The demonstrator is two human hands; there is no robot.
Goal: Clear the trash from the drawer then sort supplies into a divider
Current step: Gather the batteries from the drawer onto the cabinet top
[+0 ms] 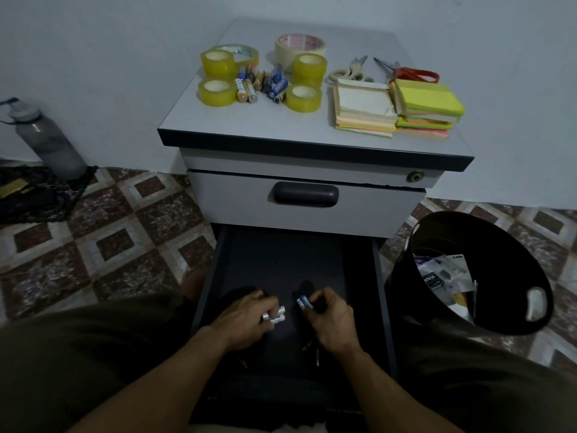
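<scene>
A: While we work from the head view (the only one supplied), what do we record for the hands?

B: We record both inside the open drawer (281, 254), near its front. The left hand (246, 320) has its fingers curled round at least two silver batteries (275, 317) and is clamped on them. The right hand (331, 320) pinches one blue-and-white battery (303, 303) at its fingertips. The hands are near each other but apart.

A: What do we enter for progress?

B: We judge the trash step done or nearly so. The black bin (406, 285), just beside the drawer on the right, holds wrappers and paper scraps (443, 276), and we see none on the dark drawer floor. Emptying looks well advanced. On the cabinet top (193, 120) we find tape rolls (218, 92), a cluster of batteries (265, 85), two pairs of scissors (352, 73) and stacked sticky-note pads (365, 107), each kind grouped.

A: What is left?

B: The batteries in hand, which we expect belong with the cluster above, plus a few thin items (317, 359) on the drawer floor beside the wrists (too dark to identify). No divider shows in this view, so we rate the sorting step as not yet begun.

A: Anything outside the task?

B: A grey water bottle (46, 142) stands on the floor at far left, against the wall.
</scene>
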